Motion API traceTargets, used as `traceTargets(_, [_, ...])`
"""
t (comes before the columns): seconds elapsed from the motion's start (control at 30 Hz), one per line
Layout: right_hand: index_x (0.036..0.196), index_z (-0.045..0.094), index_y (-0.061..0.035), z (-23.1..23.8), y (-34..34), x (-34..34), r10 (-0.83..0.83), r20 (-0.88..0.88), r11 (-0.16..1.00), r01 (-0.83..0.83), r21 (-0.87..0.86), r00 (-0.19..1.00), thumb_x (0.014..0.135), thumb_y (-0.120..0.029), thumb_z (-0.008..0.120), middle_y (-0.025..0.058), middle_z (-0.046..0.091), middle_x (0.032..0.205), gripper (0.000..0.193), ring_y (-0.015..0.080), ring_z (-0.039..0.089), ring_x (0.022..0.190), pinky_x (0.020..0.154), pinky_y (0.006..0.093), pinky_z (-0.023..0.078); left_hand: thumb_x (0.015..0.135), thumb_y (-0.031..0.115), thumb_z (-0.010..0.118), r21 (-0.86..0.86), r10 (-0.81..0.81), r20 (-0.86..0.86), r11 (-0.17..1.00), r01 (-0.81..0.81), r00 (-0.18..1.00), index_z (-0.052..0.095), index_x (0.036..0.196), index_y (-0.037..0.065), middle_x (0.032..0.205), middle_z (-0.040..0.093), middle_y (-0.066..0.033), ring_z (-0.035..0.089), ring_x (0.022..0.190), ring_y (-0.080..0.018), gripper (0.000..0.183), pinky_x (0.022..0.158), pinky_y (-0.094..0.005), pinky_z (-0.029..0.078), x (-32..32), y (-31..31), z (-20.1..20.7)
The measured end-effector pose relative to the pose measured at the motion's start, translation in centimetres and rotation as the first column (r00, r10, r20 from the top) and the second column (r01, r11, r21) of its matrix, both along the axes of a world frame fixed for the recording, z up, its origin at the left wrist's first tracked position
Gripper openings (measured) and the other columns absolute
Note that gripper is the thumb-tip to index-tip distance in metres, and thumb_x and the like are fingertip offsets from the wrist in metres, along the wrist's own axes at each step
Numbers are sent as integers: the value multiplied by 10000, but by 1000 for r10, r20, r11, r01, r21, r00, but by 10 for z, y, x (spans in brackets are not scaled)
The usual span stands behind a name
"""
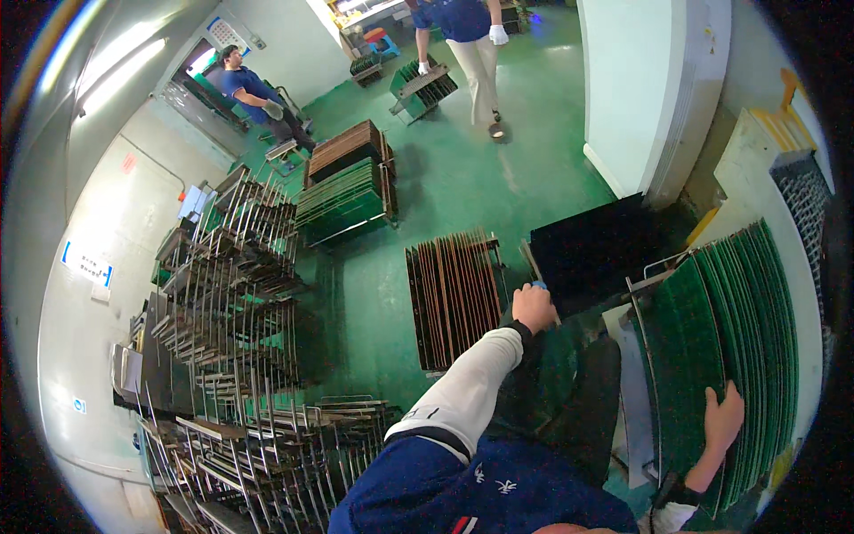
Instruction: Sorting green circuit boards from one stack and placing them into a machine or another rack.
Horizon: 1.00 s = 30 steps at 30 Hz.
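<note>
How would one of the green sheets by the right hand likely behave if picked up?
The green sheets look thin and broad, so one would probably be light for its size and might flex. They stand on edge, close together, so a loosened one could lean against its neighbours.

We see green panels (pixel 765 303), paler edges making fine stripes. Nearby sheet (pixel 594 245) reads solid black. Nearer floor rack (pixel 452 294): reddish-brown and black stripes. Farther stack (pixel 342 191): brown boards, green boards. Floor (pixel 356 294) green, walls (pixel 98 214) whitish. Our left sleeve (pixel 467 383) white, cuff black; our shirt (pixel 418 489) navy, small white marks. Walking co-worker (pixel 476 67): navy top, cream trousers, white gloves.
</note>
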State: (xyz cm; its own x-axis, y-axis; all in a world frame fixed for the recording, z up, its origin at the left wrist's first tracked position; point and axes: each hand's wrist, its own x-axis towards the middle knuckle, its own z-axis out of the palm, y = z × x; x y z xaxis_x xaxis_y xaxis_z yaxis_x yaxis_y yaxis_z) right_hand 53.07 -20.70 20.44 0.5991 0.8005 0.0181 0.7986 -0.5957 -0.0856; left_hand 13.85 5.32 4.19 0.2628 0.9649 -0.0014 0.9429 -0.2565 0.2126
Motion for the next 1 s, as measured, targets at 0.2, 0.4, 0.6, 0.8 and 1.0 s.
traceTargets(0.2, [1302, 577, 24, 12, 7, -7, -7, -51, 999, 5, -33, 999, 895, -372, 690, 242, 650, 1117, 579, 405, 605, 1051, 916, 479, 475, 781, 307, 700, -71, -7, -16, 997, 6, 1000, 710, 944, 57, 969, 685, -122, 621, 979, -333, 298, 806, -480, 501, -2, 4, -8])
traceTargets(0.4, [1291, 586, 22, 6, 4, -5, -13, -3, 1000, 13, 1, 1000, 887, -366, 701, 243, 653, 1073, 572, 404, 613, 1021, 897, 480, 482, 780, 316, 701, -75, -31, -20, 997, 29, 999, 714, 968, 66, 971, 686, -120, 621, 1002, -329, 314, 807, -477, 501, -3, 4, -5])
traceTargets(0.6, [1292, 584, 21, 1, 3, -2, 9, 9, 1000, -10, 3, 1000, 880, -376, 705, 249, 652, 1069, 584, 406, 614, 1019, 894, 484, 484, 770, 316, 693, -52, -27, -23, 998, 26, 999, 727, 906, 44, 966, 688, -126, 624, 967, -331, 306, 788, -475, 501, -6, 4, -10])
traceTargets(0.8, [1309, 578, 6, 11, 3, -9, -18, -6, 1000, 18, -14, 1000, 885, -391, 692, 249, 651, 1079, 591, 406, 611, 1029, 910, 487, 477, 775, 348, 712, -47, -53, -14, 998, 52, 999, 731, 907, 43, 964, 687, -132, 627, 980, -343, 334, 798, -484, 506, -2, 4, -3])
traceTargets(1.0, [1316, 576, 4, 13, 6, -12, -35, 3, 999, 35, -39, 999, 879, -396, 698, 242, 651, 1102, 604, 406, 608, 1036, 918, 484, 473, 786, 361, 714, -22, -23, -29, 1000, 23, 999, 726, 875, 48, 931, 683, -125, 630, 962, -335, 326, 770, -480, 510, -3, 4, -10])
